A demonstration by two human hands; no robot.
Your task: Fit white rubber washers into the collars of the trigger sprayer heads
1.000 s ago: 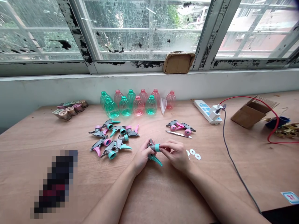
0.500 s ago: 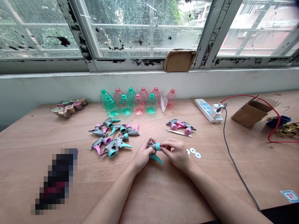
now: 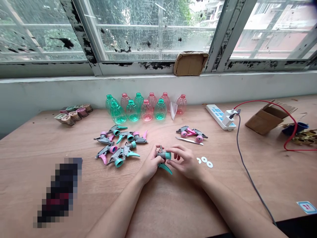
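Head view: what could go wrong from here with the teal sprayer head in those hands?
The grey and teal sprayer head seems to rest mainly in the left hand, with the right hand only at its teal collar, so it might slip and drop. The loose white washers lie close to the right hand, and a careless move could scatter them.
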